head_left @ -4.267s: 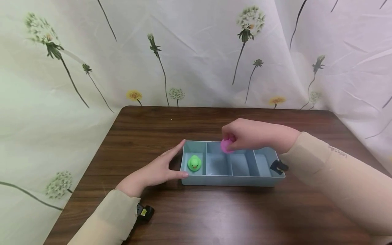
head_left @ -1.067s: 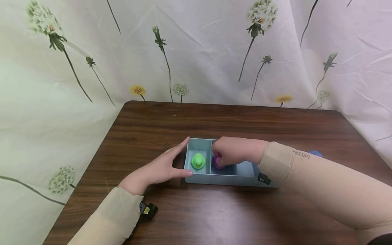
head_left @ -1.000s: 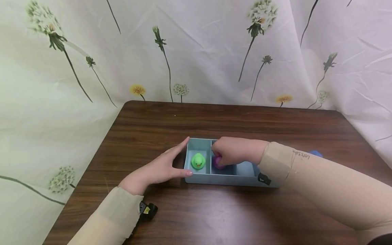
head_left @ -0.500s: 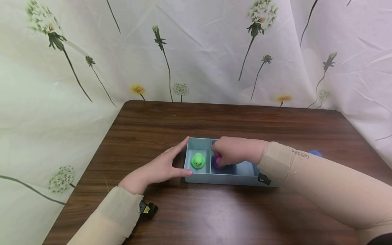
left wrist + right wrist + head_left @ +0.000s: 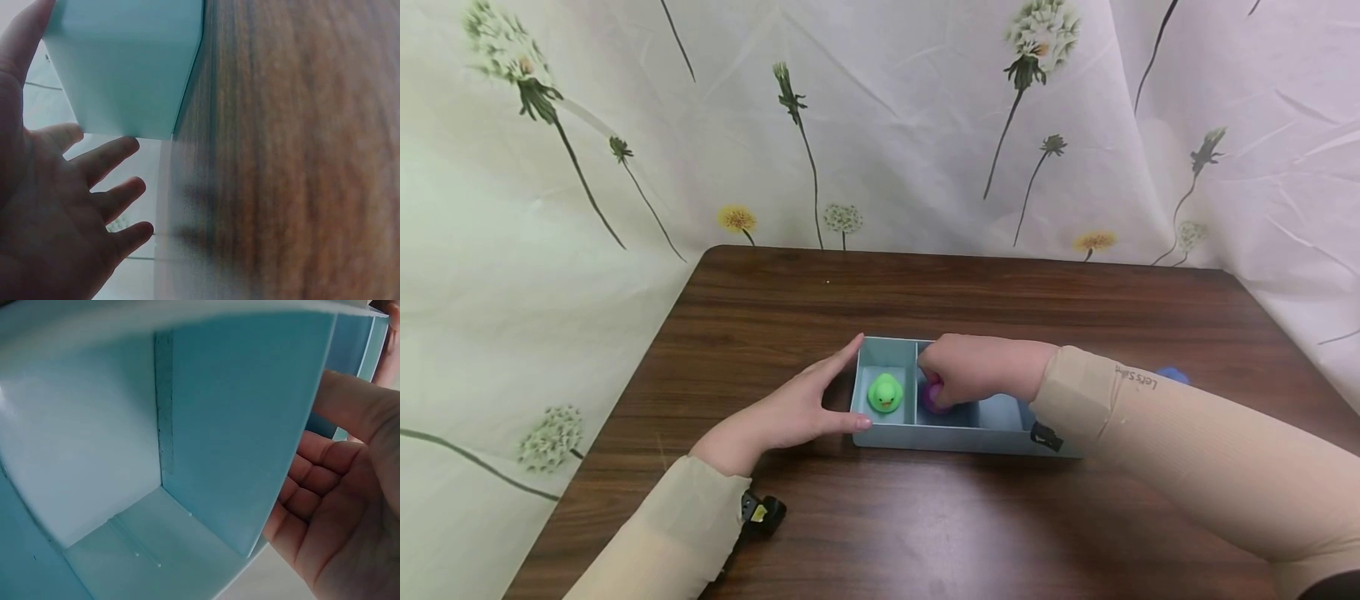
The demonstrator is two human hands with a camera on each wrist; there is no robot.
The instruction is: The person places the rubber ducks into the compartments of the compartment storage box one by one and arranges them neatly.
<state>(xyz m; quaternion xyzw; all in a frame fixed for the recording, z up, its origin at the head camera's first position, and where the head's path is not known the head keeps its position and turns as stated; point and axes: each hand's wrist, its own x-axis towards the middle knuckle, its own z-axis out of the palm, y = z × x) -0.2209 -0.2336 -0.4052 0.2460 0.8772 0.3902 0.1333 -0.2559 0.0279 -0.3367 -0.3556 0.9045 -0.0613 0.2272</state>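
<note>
A light-blue divided box stands on the table, and a green rubber duck sits in its leftmost compartment. My left hand spans that end, with thumb and index finger touching the box's corners. In the left wrist view the other fingers spread out straight beside the box's end wall. Reaching down into the second compartment, my right hand holds a small round purple toy, mostly hidden by the hand. The right wrist view shows curled fingers behind a divider; the toy is not visible there.
A dark wood table carries the box. Part of a blue object shows behind the right sleeve. A white floral cloth hangs behind the table. The right forearm covers the box's right end.
Since the oldest frame, my right hand has moved left and down into the second compartment with the toy. The blue object has come into view. In the last second nothing visibly moved.
</note>
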